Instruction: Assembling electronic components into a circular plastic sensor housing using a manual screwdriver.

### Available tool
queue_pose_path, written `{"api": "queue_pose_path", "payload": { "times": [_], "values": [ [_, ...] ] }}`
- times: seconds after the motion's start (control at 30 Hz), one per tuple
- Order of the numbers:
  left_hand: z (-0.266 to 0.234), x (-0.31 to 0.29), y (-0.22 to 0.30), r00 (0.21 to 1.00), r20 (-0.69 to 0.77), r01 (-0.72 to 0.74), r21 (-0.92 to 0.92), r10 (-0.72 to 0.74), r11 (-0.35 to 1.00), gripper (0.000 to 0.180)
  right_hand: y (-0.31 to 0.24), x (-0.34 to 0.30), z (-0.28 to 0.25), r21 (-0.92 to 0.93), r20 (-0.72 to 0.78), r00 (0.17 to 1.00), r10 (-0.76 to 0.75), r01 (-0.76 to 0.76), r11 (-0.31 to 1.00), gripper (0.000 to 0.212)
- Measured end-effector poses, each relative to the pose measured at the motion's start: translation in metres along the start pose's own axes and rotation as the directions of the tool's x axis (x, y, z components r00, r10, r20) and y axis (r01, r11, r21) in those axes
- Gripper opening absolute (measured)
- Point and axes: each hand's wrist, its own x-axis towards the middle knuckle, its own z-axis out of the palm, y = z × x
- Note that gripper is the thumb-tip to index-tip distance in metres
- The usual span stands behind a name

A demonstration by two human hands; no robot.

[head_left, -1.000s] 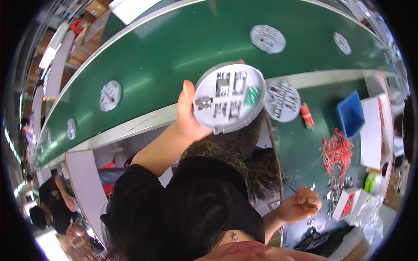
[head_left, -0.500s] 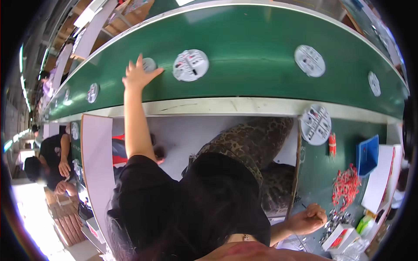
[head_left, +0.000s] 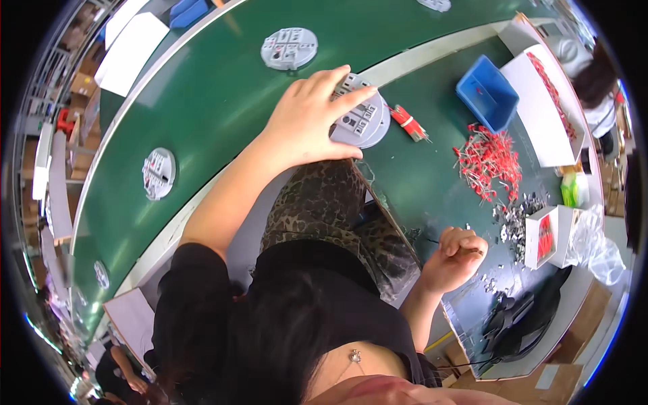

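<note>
My left hand [head_left: 307, 121] spans a round grey disc [head_left: 368, 125] with raised blocks and slots, at the belt's near edge by the worktable. Its thumb lies at the disc's near rim and its fingers reach over the far side; the palm hides part of the disc. A second rim shows under it, as if two discs are stacked. My right hand [head_left: 455, 258] is closed above the worktable around a thin dark tool [head_left: 432, 241]; most of the tool is hidden. Right of the disc lies a banded bundle of red-bodied parts with wire leads [head_left: 410, 124].
More discs [head_left: 289, 48] lie spaced along the green belt [head_left: 223, 101]. On the worktable are a blue bin [head_left: 487, 94], a heap of red leaded parts [head_left: 489, 162], small metal pieces [head_left: 516, 223], a white box [head_left: 542, 236] and a black bag-like item [head_left: 520, 324].
My left hand has come from over the belt on the left to the disc at the worktable. The view has turned to the right. My right hand stays closed.
</note>
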Motion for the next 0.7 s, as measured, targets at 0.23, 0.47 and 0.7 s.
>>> {"api": "queue_pose_path", "payload": {
  "times": [0.23, 0.47, 0.7],
  "values": [
    [-0.004, 0.029, -0.066, 0.951, -0.126, 0.283, -0.018, -0.283, 0.959, 0.094, -0.004, 0.001, -0.006, 0.121, -0.109, 0.994, 0.001, 0.012, 0.993, 0.035],
    [0.039, 0.019, -0.184, 0.931, -0.106, 0.354, 0.025, -0.350, 0.935, 0.077, -0.036, 0.014, -0.002, 0.149, -0.167, 0.984, -0.061, 0.087, 0.985, 0.020],
    [-0.019, 0.038, -0.004, 0.963, -0.173, -0.267, -0.552, 0.204, 0.790, 0.072, -0.098, 0.020, -0.041, -0.843, -0.347, 0.927, 0.141, -0.374, 0.386, 0.007]
  ]
}}
